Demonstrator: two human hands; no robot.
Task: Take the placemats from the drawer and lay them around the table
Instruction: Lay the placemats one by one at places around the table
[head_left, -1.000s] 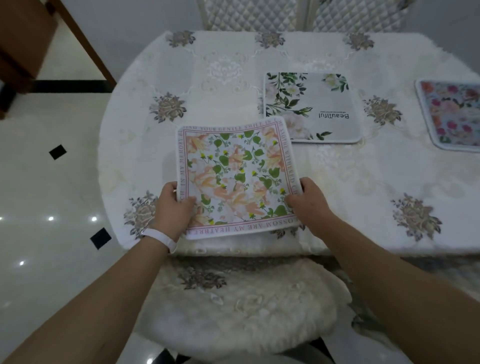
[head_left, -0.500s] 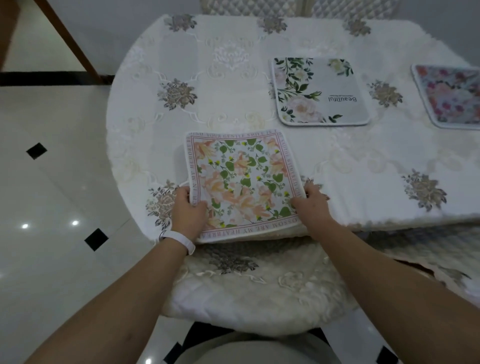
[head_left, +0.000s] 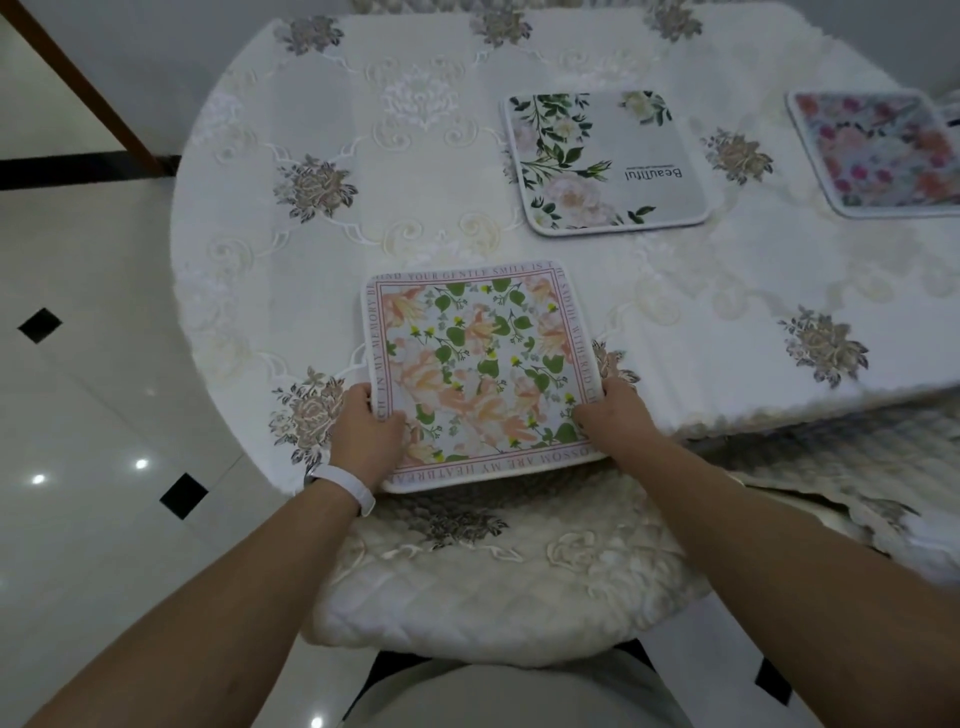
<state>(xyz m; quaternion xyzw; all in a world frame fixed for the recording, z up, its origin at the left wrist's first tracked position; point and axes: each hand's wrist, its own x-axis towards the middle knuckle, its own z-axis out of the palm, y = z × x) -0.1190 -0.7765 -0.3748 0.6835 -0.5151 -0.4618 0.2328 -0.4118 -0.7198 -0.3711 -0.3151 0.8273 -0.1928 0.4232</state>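
Observation:
A square placemat with peach flowers and green leaves (head_left: 480, 364) lies flat at the near edge of the round table (head_left: 415, 182), its front edge slightly over the rim. My left hand (head_left: 366, 434) grips its near left corner, thumb on top. My right hand (head_left: 613, 415) grips the near right corner the same way. A grey placemat with white roses and the word "Beautiful" (head_left: 605, 161) lies further back. A pink and red flowered placemat (head_left: 878, 150) lies at the far right, partly cut off by the frame.
A white embroidered tablecloth covers the table. A chair with a quilted white cushion (head_left: 493, 582) stands pushed in right below the mat. Another cushioned seat (head_left: 857, 467) is at the right. Glossy tiled floor (head_left: 78, 415) lies to the left.
The peach placemat has come down from a raised, bowed hold to lie flat on the table's near edge. Both hands stay on its near corners. The view has shifted closer.

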